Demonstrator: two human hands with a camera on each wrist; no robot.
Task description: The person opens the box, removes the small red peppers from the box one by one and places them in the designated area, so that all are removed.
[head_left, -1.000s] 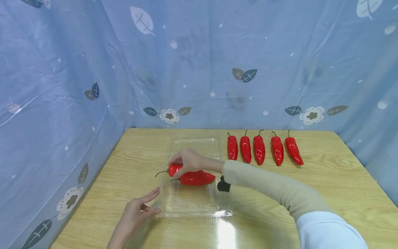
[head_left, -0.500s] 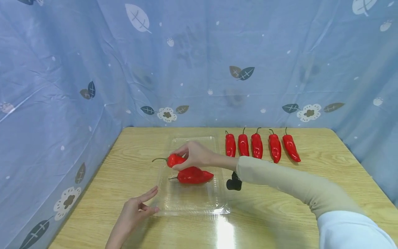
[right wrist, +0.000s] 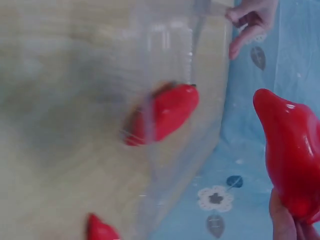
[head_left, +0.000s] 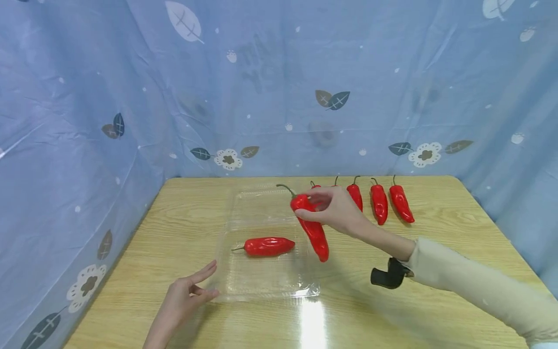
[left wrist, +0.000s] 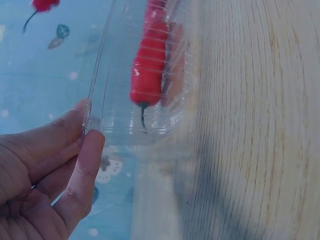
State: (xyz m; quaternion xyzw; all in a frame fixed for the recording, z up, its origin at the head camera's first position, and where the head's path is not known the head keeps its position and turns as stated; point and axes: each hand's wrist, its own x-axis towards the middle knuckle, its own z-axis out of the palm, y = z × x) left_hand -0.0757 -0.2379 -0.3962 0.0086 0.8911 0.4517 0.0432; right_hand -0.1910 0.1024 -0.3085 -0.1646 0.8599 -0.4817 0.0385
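Observation:
My right hand (head_left: 335, 208) holds a long red pepper (head_left: 315, 235) near its stem end, above the right side of a clear plastic clamshell box (head_left: 261, 283). The pepper hangs tilted, its green stem pointing up and left. Inside the front half of the box lies one red pepper (head_left: 269, 246), sideways with its stem to the left. At the box's left edge is my left hand (head_left: 185, 298). In the left wrist view its thumb and finger pinch the thin plastic rim (left wrist: 90, 117), and the pepper shows through the ribbed wall.
Several red peppers (head_left: 401, 203) lie in a row at the back right of the wooden table (head_left: 436, 252), some partly hidden by my right hand. A blue patterned curtain (head_left: 279, 87) stands behind and to the left. The right wrist carries a black device (head_left: 388, 276).
My right hand has lifted a pepper out from beside the other in the box and carried it up and right, turning it from level to hanging. The left hand keeps its place.

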